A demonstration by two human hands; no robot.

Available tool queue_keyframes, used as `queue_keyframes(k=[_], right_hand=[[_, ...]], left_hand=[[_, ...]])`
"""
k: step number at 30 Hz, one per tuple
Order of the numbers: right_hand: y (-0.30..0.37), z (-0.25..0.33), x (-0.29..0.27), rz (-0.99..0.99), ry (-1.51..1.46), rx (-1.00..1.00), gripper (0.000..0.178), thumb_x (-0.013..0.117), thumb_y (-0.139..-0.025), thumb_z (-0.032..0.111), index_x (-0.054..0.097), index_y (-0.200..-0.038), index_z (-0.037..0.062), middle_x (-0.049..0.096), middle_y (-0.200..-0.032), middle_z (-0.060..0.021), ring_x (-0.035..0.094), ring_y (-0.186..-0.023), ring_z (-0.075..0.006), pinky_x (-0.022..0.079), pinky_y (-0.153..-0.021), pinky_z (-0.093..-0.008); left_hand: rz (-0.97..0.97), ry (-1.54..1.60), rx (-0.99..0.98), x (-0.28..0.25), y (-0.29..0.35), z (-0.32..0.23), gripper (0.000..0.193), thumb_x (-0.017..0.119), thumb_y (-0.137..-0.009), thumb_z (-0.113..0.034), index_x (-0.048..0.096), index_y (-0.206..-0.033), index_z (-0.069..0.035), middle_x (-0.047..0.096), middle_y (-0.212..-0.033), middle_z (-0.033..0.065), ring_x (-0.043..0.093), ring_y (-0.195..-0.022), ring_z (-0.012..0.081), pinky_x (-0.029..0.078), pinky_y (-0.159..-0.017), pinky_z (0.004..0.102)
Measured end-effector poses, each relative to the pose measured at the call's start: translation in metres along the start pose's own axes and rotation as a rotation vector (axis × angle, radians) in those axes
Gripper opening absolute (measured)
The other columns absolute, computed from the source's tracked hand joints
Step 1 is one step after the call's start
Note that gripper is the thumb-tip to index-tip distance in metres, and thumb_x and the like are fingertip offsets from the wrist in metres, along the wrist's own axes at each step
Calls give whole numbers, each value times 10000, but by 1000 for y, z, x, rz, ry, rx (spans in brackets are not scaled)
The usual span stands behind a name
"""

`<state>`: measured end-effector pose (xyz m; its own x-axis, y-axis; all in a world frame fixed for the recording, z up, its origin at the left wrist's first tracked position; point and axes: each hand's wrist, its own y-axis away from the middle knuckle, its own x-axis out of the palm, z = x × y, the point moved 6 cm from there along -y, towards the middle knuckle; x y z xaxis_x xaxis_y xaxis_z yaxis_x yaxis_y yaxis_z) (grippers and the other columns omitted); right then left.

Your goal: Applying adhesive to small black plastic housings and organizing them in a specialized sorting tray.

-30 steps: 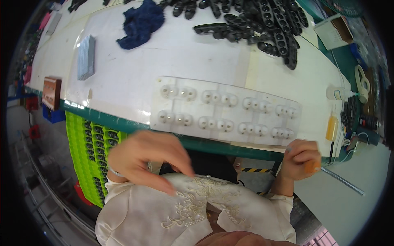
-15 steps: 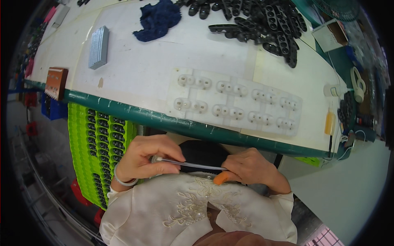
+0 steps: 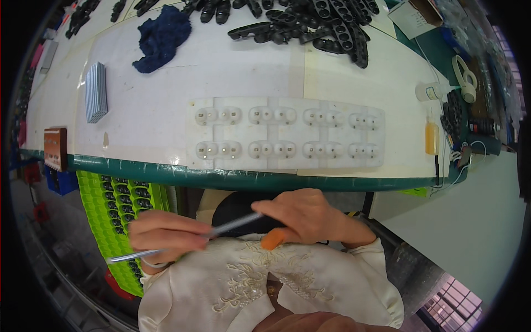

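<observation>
A thin, straight silvery-grey stick (image 3: 238, 223) slants across in front of my chest, its left end low and its right end higher. My left hand (image 3: 168, 237) is closed round it, slightly blurred, with the left end sticking out past the wrist. The fingers of my right hand (image 3: 307, 217) pinch the right end. An orange finger cot (image 3: 272, 239) covers one digit of that hand. Just beyond the table edge lies a white, translucent fixture plate (image 3: 243, 133) with two rows of rounded raised seats, several bearing small square metal pieces.
Black moulded parts (image 3: 337, 33) lie heaped at the back, beside a dark blue cloth (image 3: 162, 39). Pale blue-grey strips (image 3: 96, 93) are stacked at left, near a brown box (image 3: 55, 148). Lime-green trays (image 3: 94, 221) hold black parts below left. An amber bottle (image 3: 431, 138) stands at right.
The stick now tilts and extends leftward past my left hand. My left hand has shifted left and down, the right hand up and left. The view has turned slightly.
</observation>
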<state>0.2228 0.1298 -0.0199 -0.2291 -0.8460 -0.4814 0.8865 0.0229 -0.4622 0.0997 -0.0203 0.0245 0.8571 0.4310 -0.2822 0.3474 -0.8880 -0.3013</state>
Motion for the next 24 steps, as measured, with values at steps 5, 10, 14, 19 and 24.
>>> queue_keyframes(k=[5, 10, 14, 19, 24], right_hand=[[27, -14, -7, -57, -52, 109, 283, 633, -760, 249, 601, -933, 28, 526, -611, -46, 532, -499, -170, 423, -427, -271], [41, -16, 1, 89, -12, 192, 289, 674, -709, 180, 575, -939, 37, 519, -655, -37, 517, -510, -186, 428, -460, -291], [49, -17, -3, 54, -53, 208, 272, 669, -703, 142, 574, -937, 39, 518, -652, -41, 526, -526, -189, 430, -474, -294], [52, -22, -5, 66, -32, 274, 285, 664, -661, 61, 572, -930, 43, 518, -655, -53, 541, -557, -198, 435, -487, -302], [49, -19, -4, 45, 17, 268, 210, 577, -697, 47, 615, -903, 61, 529, -588, -36, 527, -479, -175, 414, -442, -264]], left_hand=[[-486, -750, 254, -51, -18, 6, 152, 599, -740, 75, 608, -886, 35, 599, -959, 220, 629, -817, 274, 536, -691, 310], [-205, -1064, 146, -76, -72, 71, 274, 556, -747, 93, 605, -992, -20, 568, -1117, 116, 582, -984, 240, 492, -815, 282], [1, -1203, 16, -86, -73, 105, 329, 531, -730, 87, 586, -1028, -39, 537, -1175, 92, 574, -992, 260, 491, -810, 302], [-2, -1241, -42, -82, -75, 108, 399, 511, -718, 83, 550, -1087, -63, 499, -1224, 69, 566, -983, 284, 487, -801, 326], [-41, -1239, -61, -77, -74, 95, 351, 533, -746, 55, 565, -1075, -63, 541, -1158, 90, 581, -938, 280, 480, -796, 318]])
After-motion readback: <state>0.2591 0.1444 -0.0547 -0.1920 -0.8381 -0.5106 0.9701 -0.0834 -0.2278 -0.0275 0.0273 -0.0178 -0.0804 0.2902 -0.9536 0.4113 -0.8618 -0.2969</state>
